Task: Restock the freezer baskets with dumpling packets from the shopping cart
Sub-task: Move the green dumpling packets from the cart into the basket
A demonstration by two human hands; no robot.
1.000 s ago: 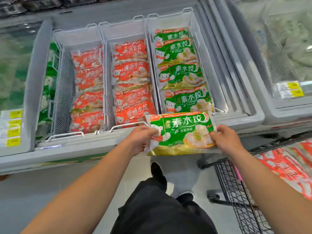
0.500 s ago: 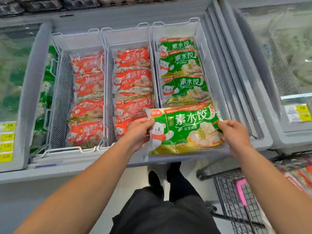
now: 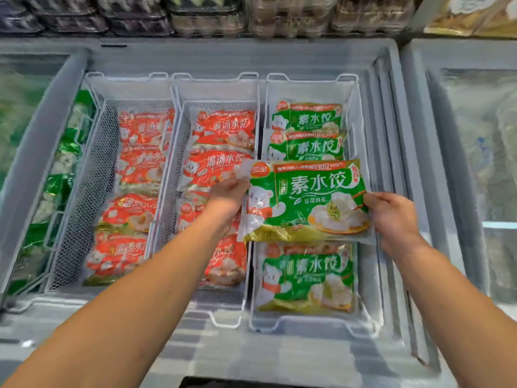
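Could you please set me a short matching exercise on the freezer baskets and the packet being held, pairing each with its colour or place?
Things:
1. held packet
2. left basket
3. middle basket
4. right basket

Descriptions:
A. holds green packets
B. gripped at both ends by the left hand and right hand
C. red packets, beside the green basket
D. red packets, farthest left

Pairs: 1-B, 2-D, 3-C, 4-A

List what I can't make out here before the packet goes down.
- Head view: basket middle, hidden by held packet.
- Shopping cart: out of frame.
- Left hand fingertips: behind the packet edge.
- Shelf trays at top: too blurred to identify.
- Freezer at right: contents clouded by its lid.
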